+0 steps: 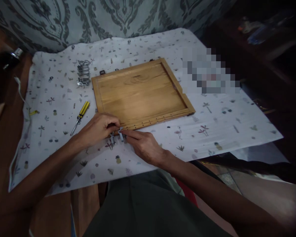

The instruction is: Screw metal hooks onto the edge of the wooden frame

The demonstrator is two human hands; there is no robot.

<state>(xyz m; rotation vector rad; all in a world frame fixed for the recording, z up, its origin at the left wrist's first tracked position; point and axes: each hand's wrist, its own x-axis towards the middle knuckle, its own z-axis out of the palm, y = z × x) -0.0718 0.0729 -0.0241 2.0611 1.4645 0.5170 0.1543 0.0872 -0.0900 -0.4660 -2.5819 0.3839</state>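
Dark green clothing point(143, 207) fills the bottom middle, nearest the camera, with both bare forearms reaching past it over the counter, which is covered by a white printed cloth point(98, 177). The step in hand looks like fitting small hardware to the near edge of a framed wooden panel point(143, 93). It seems to call for fine fingertip work: holding the metal piece square against the rail and lining it up with the dark dots, perhaps holes, that run along there.

Just beyond the fingertips lies the panel, flat on the cloth, its near left corner under the hands and the rest stretching away to the right. The left hand point(102, 126) rests at that corner with thumb and fingers curled together in a pinch; whether anything sits between them is hidden. The right hand point(146, 146) comes in from the other side, index finger extended to the right-hand metal fitting point(121, 136); I cannot tell if it grips or merely steadies it. Just beside, below the left fingers, a second metal fitting point(112, 140) projects past the edge; whether either is fastened is unclear.

Left of the panel lie a yellow-and-black screwdriver point(80, 117), near the left forearm and held by neither hand, and, farther off, a row of similar silver fittings point(83, 74).
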